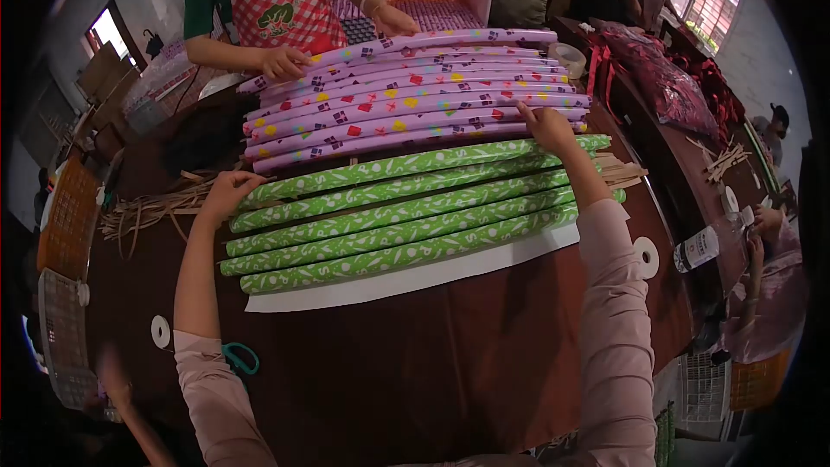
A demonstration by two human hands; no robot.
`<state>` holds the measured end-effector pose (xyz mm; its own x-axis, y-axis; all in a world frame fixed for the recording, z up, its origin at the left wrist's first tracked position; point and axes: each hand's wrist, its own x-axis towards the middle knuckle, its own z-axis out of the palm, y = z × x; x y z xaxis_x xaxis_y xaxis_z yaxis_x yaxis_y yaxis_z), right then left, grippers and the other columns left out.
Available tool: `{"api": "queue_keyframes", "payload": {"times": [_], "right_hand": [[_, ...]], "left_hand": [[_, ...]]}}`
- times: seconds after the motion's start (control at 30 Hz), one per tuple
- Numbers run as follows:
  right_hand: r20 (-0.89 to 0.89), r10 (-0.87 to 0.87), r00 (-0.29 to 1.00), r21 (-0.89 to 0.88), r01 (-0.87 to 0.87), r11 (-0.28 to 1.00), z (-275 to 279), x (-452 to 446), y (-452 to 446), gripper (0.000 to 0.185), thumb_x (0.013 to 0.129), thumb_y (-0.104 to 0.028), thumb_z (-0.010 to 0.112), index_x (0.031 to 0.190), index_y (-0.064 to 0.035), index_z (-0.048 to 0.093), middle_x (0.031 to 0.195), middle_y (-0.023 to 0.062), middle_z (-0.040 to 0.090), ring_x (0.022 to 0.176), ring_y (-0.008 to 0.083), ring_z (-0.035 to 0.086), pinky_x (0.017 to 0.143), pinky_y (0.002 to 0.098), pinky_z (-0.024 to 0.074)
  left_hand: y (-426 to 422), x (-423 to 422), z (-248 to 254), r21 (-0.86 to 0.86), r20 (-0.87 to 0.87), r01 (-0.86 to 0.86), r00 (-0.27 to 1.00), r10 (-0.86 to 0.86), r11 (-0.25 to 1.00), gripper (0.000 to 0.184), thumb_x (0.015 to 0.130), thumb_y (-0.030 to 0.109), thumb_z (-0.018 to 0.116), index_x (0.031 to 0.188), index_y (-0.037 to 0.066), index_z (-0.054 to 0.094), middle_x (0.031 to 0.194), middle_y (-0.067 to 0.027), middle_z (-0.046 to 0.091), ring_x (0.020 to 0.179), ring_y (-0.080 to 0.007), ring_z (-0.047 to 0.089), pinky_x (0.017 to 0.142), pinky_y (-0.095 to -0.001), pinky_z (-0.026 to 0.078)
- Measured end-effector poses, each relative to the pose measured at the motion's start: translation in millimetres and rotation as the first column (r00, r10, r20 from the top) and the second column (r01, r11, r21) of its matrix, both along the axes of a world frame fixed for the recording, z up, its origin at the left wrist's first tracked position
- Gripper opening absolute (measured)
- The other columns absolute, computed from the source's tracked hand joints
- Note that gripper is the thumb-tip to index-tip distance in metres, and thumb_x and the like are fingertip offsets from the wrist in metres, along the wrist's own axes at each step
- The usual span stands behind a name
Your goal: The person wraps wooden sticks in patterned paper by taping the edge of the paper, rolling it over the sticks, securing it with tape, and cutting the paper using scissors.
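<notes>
Green patterned rolls (398, 229) lie side by side on the dark red table (380, 372), over a white sheet (415, 284). At the left end of the topmost green roll is my left hand (232, 194), its fingers bent together on the roll's end. My right hand (549, 128) reaches over the right end of the green rolls to the lowest purple rolls (406, 108), fingers partly spread; its underside is hidden. A co-worker across the table has both hands on the uppermost purple roll (467, 37).
Brown strips (151, 207) lie at the left, others (624, 171) at the right. White ribbon spools (161, 331) (645, 257), teal scissors (241, 358), a tape roll (567, 59) and a bottle (697, 249) stand about. Other people work at the right; another person's hand (114, 376) is at lower left.
</notes>
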<state>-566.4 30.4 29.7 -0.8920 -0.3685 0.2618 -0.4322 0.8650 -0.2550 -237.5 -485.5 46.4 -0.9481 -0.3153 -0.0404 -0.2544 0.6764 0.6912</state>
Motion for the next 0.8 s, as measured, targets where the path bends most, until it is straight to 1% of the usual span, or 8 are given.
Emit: {"api": "queue_keyframes", "payload": {"times": [0.07, 0.37, 0.47, 0.57, 0.6, 0.67, 0.7, 0.8], "right_hand": [[0.009, 0.023, 1.0, -0.036, -0.023, 0.999, 1, 2, 0, 0.076, 0.098, -0.062, 0.035, 0.077, 0.0036, 0.068, 0.082, 0.0311, 0.065, 0.085, 0.0479, 0.064, 0.08, 0.0546, 0.0486], [-0.049, -0.007, 0.999, 0.016, 0.007, 1.0, -5, -3, -1, 0.075, 0.099, -0.062, 0.03, 0.076, -0.0026, 0.071, 0.077, 0.0268, 0.066, 0.08, 0.045, 0.065, 0.078, 0.0534, 0.0494], [0.074, 0.068, 0.995, -0.084, -0.062, 0.995, -16, -8, 3, 0.073, 0.098, -0.061, 0.037, 0.077, 0.0019, 0.066, 0.076, 0.028, 0.064, 0.08, 0.0458, 0.063, 0.075, 0.0501, 0.0479], [0.129, 0.195, 0.972, -0.264, -0.156, 0.952, -22, -11, 14, 0.072, 0.098, -0.06, 0.041, 0.077, 0.0047, 0.062, 0.066, 0.0197, 0.06, 0.063, 0.032, 0.058, 0.068, 0.0433, 0.046], [0.164, 0.18, 0.97, -0.242, -0.138, 0.961, -19, -8, 16, 0.064, 0.098, -0.055, 0.047, 0.079, 0.0045, 0.063, 0.063, 0.0143, 0.057, 0.061, 0.0223, 0.053, 0.063, 0.0389, 0.0442], [0.146, 0.331, 0.932, -0.155, -0.309, 0.939, -29, -23, 30, 0.051, 0.097, -0.043, 0.058, 0.082, 0.0046, 0.065, 0.059, 0.0098, 0.053, 0.058, 0.02, 0.049, 0.06, 0.0368, 0.0431], [0.126, 0.419, 0.899, -0.244, -0.381, 0.892, -24, -7, 29, 0.037, 0.092, -0.032, 0.067, 0.086, 0.0045, 0.066, 0.065, 0.0091, 0.056, 0.062, 0.0189, 0.052, 0.062, 0.0343, 0.0436], [-0.105, 0.435, 0.894, -0.221, -0.448, 0.866, -33, -7, 33, 0.029, 0.085, -0.026, 0.075, 0.092, 0.0015, 0.069, 0.088, 0.0118, 0.065, 0.082, 0.025, 0.062, 0.075, 0.0369, 0.0477]], "left_hand": [[1, 0, -2, -0.02, -0.098, -0.04, 0.994, 0.038, 0.999, 0.033, 0.093, 0.033, 0.066, 0.106, 0.003, 0.073, 0.096, -0.0051, 0.069, 0.088, -0.0141, 0.061, 0.082, -0.0331, 0.048], [13, -1, 2, -0.011, -0.016, -0.084, 0.996, 0.084, 0.996, 0.032, 0.092, 0.03, 0.068, 0.105, 0.001, 0.072, 0.095, -0.0067, 0.07, 0.088, -0.0135, 0.062, 0.082, -0.0316, 0.048], [0, 0, -11, -0.049, -0.046, -0.014, 0.999, 0.012, 0.999, 0.028, 0.089, 0.025, 0.072, 0.104, 0.001, 0.072, 0.09, -0.0069, 0.071, 0.084, -0.0134, 0.062, 0.078, -0.0303, 0.049], [-5, 5, -12, -0.083, -0.033, -0.004, 0.999, 0.001, 0.997, 0.024, 0.091, 0.021, 0.069, 0.102, 0.0, 0.073, 0.089, -0.0086, 0.071, 0.08, -0.0141, 0.061, 0.077, -0.0311, 0.048], [-18, 7, -17, -0.101, -0.007, 0.043, 0.999, -0.044, 0.994, 0.025, 0.094, 0.023, 0.066, 0.109, 0.004, 0.072, 0.097, -0.0085, 0.069, 0.088, -0.0152, 0.062, 0.08, -0.0317, 0.049], [-6, 21, -3, -0.128, -0.094, -0.03, 0.995, 0.018, 0.991, 0.026, 0.095, 0.024, 0.064, 0.11, 0.003, 0.071, 0.097, -0.0069, 0.07, 0.085, -0.0152, 0.063, 0.079, -0.0314, 0.05], [-7, 26, -2, -0.034, -0.087, -0.095, 0.992, 0.091, 0.995, 0.028, 0.096, 0.025, 0.063, 0.112, 0.003, 0.07, 0.095, -0.0049, 0.07, 0.082, -0.0151, 0.063, 0.078, -0.0313, 0.051], [-14, 38, -6, 0.052, -0.012, -0.101, 0.995, 0.102, 0.994, 0.028, 0.097, 0.025, 0.063, 0.113, 0.003, 0.07, 0.096, -0.0045, 0.069, 0.085, -0.0141, 0.062, 0.078, -0.0311, 0.051]]}}
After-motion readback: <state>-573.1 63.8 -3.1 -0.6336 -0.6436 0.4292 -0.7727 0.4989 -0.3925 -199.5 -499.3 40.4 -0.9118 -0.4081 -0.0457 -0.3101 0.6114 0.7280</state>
